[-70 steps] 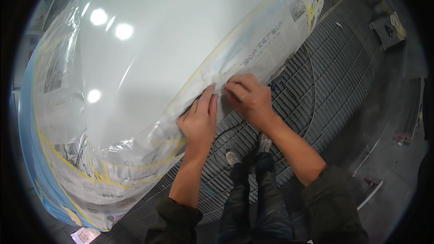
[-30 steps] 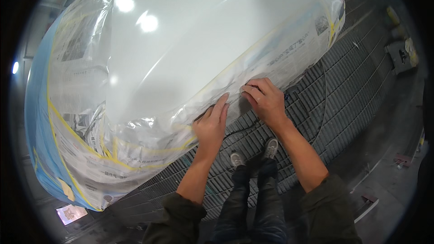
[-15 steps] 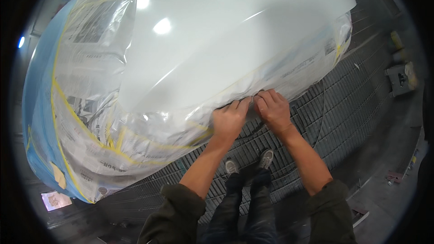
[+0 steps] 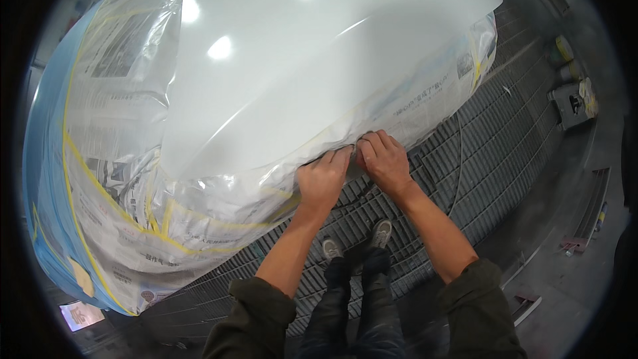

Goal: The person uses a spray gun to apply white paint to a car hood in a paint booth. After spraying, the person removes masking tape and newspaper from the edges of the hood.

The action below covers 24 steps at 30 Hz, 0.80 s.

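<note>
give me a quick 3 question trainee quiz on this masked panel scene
1. True or false: both hands press on the masking paper at the lower edge of the white panel.
2. Multiple choice: what colour is the tape on the masking paper? A) red B) yellow C) green
3. Fill in: the person stands on a metal ____ floor.

Key
1. True: the left hand and right hand lie side by side on the paper at the panel's edge.
2. B: yellow tape runs along the paper.
3. Grate: the grate floor shows under the shoes.
</note>
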Each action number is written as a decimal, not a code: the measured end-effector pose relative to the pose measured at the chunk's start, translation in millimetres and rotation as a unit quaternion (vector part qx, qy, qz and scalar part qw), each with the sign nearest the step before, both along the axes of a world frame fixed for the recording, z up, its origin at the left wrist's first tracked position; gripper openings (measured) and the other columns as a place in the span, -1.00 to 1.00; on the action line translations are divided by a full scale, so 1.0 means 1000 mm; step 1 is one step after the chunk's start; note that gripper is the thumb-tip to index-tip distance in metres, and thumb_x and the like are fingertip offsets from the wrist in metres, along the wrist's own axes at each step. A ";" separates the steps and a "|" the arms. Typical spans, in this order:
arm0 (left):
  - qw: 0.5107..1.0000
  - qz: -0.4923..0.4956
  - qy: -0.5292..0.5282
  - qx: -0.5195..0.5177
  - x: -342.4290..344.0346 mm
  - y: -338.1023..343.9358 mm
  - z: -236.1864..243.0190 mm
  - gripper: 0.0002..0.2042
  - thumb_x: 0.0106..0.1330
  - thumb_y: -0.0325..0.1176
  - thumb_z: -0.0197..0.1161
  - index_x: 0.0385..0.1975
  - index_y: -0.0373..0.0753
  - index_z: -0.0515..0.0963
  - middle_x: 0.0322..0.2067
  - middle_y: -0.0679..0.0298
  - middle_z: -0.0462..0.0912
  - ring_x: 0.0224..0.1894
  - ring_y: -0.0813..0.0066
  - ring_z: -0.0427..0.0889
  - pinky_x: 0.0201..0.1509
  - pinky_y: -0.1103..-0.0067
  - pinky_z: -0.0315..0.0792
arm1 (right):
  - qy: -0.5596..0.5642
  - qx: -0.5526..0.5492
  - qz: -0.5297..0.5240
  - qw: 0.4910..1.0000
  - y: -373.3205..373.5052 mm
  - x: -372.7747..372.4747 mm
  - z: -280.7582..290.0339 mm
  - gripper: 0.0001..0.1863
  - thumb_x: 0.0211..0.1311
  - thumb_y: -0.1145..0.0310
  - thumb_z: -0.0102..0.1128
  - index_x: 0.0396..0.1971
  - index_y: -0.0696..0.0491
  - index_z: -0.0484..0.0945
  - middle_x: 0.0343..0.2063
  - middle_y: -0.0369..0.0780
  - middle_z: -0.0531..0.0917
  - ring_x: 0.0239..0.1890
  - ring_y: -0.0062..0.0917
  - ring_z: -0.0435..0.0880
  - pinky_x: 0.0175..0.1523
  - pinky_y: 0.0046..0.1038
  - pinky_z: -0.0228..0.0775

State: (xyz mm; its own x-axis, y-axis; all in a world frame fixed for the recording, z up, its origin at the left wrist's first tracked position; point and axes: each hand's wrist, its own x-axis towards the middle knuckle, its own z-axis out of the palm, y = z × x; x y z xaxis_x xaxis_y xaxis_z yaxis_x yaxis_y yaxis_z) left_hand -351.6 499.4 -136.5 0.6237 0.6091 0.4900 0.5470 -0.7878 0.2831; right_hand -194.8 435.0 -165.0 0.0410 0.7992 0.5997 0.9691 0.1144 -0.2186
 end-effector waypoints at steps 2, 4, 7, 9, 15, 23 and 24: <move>1.000 -0.002 0.001 0.007 0.001 0.000 0.000 -0.91 0.20 -0.39 0.42 -0.31 -0.08 0.72 -0.53 0.35 0.70 -0.57 0.36 0.67 -0.51 0.50 0.51 | 0.006 -0.010 0.005 1.000 -0.001 0.002 0.000 -0.77 -0.04 0.47 0.31 -0.34 0.06 0.50 -0.32 -0.24 0.56 -0.23 -0.35 0.61 -0.19 -0.38 0.54; 1.000 -0.003 0.008 0.016 0.001 0.000 0.001 -0.91 0.20 -0.39 0.43 -0.31 -0.09 0.72 -0.53 0.35 0.71 -0.56 0.37 0.67 -0.51 0.51 0.51 | 0.009 -0.017 0.009 1.000 -0.001 0.004 0.000 -0.76 -0.04 0.50 0.33 -0.33 0.07 0.51 -0.31 -0.24 0.58 -0.23 -0.34 0.62 -0.20 -0.37 0.56; 1.000 -0.002 -0.002 0.023 0.000 0.001 -0.002 -0.91 0.20 -0.39 0.43 -0.31 -0.09 0.72 -0.51 0.35 0.71 -0.56 0.38 0.67 -0.50 0.53 0.51 | 0.014 -0.018 0.014 1.000 0.000 0.004 0.000 -0.77 -0.03 0.49 0.33 -0.33 0.06 0.51 -0.30 -0.24 0.58 -0.22 -0.34 0.62 -0.18 -0.35 0.56; 1.000 -0.011 -0.017 0.017 0.001 0.002 -0.004 -0.90 0.20 -0.39 0.43 -0.30 -0.08 0.72 -0.52 0.35 0.71 -0.55 0.38 0.68 -0.50 0.53 0.52 | 0.020 -0.015 0.022 0.999 0.000 0.003 0.000 -0.78 -0.02 0.49 0.32 -0.33 0.05 0.50 -0.30 -0.25 0.58 -0.22 -0.33 0.62 -0.17 -0.33 0.56; 1.000 0.019 -0.005 -0.023 -0.009 -0.004 0.003 -0.85 0.24 -0.36 0.42 -0.21 -0.06 0.72 -0.53 0.34 0.70 -0.55 0.36 0.68 -0.50 0.50 0.54 | 0.050 -0.001 0.021 0.999 0.001 -0.001 0.009 -0.75 -0.06 0.56 0.33 -0.35 0.02 0.49 -0.30 -0.24 0.60 -0.25 -0.31 0.63 -0.20 -0.30 0.55; 0.996 0.058 -0.035 -0.065 -0.046 -0.017 0.013 -0.83 0.25 -0.34 0.42 -0.17 -0.08 0.72 -0.53 0.30 0.70 -0.56 0.34 0.68 -0.52 0.48 0.53 | 0.036 0.006 0.007 0.999 0.004 -0.004 0.008 -0.73 -0.08 0.61 0.34 -0.37 0.03 0.48 -0.33 -0.22 0.60 -0.28 -0.29 0.64 -0.27 -0.30 0.56; 0.995 0.060 -0.035 -0.070 -0.051 -0.018 0.013 -0.83 0.25 -0.34 0.42 -0.17 -0.08 0.72 -0.52 0.31 0.70 -0.56 0.34 0.68 -0.52 0.49 0.53 | 0.034 0.004 0.005 0.999 0.003 -0.003 0.008 -0.73 -0.07 0.61 0.34 -0.37 0.03 0.49 -0.33 -0.22 0.60 -0.27 -0.28 0.64 -0.26 -0.29 0.56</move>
